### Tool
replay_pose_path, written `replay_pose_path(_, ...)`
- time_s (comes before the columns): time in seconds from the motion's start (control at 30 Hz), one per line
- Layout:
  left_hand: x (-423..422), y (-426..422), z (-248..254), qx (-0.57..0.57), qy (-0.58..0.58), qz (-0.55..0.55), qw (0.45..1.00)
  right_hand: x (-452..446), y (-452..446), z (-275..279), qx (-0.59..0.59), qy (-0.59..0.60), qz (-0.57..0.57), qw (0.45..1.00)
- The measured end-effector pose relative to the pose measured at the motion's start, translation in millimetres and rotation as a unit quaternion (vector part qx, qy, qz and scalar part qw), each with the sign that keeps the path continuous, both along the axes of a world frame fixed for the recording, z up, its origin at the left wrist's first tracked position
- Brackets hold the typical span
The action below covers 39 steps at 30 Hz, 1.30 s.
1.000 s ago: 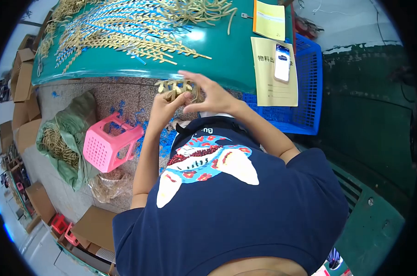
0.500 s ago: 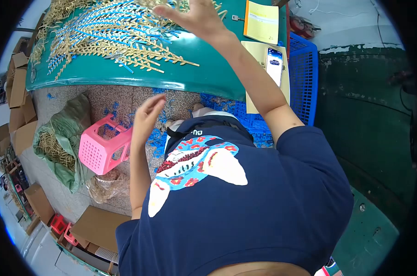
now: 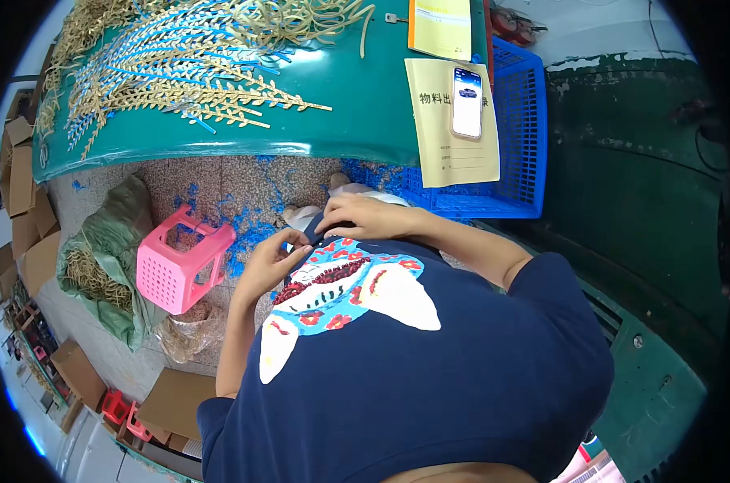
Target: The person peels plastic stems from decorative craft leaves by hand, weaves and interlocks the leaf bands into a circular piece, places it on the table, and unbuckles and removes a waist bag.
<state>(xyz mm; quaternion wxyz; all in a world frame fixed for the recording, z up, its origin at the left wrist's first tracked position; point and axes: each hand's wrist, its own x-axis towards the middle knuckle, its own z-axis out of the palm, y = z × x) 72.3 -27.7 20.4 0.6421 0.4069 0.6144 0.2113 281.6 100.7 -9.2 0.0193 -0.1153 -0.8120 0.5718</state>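
Note:
At the waist, my left hand point(image 3: 270, 264) has its thumb and forefinger together on the edge of the dark blue shirt point(image 3: 461, 378). My right hand point(image 3: 369, 216) is right beside it, fingers bent down onto the dark cloth at the same edge. The fingertips of both hands nearly meet. Any small item between them is hidden. Beyond, on the green table point(image 3: 365, 121), lie gold leaf-shaped strips point(image 3: 244, 95) mixed with blue ones, and a heap of looped gold strips point(image 3: 288, 22).
A phone point(image 3: 466, 105) lies on a yellow booklet point(image 3: 437, 161), beside a blue crate point(image 3: 530, 129). Another yellow booklet point(image 3: 445, 32) is farther back. On the floor stand a pink stool point(image 3: 162, 278) and a green sack point(image 3: 111, 217) of gold strips, with blue scraps around.
My right hand has come back from the gold strips on the table to the waist. My left hand has moved down to the shirt's edge. The gold bunch held earlier is no longer in my hands.

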Motion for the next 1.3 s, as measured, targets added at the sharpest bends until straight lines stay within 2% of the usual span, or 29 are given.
replay_pose_path(0.1,-3.0,-5.8,-3.3,-0.032,-0.029,-0.013,0.999,-12.3,1.1,6.2,-0.023,-0.072,0.067,0.995)
replay_pose_path(0.2,-9.8,-17.3,-3.6,-0.045,-0.040,-0.009,0.998,-21.4,-2.5,-2.3,-0.020,-0.055,0.103,0.993)
replay_pose_path(0.33,-16.8,-40.4,2.5,-0.084,-0.055,0.017,0.995,-40.7,-13.8,-6.5,-0.004,0.028,0.146,0.989)
replay_pose_path(0.37,-19.6,-49.1,-0.6,-0.086,-0.054,0.008,0.995,-46.6,-19.0,-5.4,0.033,0.018,0.171,0.985)
replay_pose_path(0.53,-14.3,-77.3,6.7,-0.133,-0.013,0.028,0.991,-78.2,-40.4,-19.9,-0.014,0.045,0.248,0.968)
replay_pose_path(0.57,-8.9,-79.1,16.2,-0.170,-0.023,0.078,0.982,-83.3,-45.8,-22.4,-0.018,0.037,0.260,0.965)
replay_pose_path(0.67,-17.6,-136.7,-34.9,-0.156,-0.056,0.068,0.984,-95.4,-52.9,-26.9,-0.025,0.023,0.300,0.953)
replay_pose_path(0.73,-15.7,-149.4,-37.1,-0.174,-0.051,0.061,0.982,-99.4,-56.6,-27.5,-0.008,0.013,0.314,0.949)
replay_pose_path(0.93,-2.2,-160.6,-35.4,-0.209,-0.030,0.096,0.973,-99.4,-57.9,-26.7,-0.062,0.021,0.276,0.959)
replay_pose_path(1.23,-2.7,-197.7,-53.4,-0.246,-0.003,0.155,0.957,-109.5,-60.7,-23.8,-0.070,0.009,0.271,0.960)
replay_pose_path(1.3,-4.2,-206.8,-57.7,-0.250,0.003,0.166,0.954,-99.8,-58.9,-29.5,-0.095,0.071,0.196,0.974)
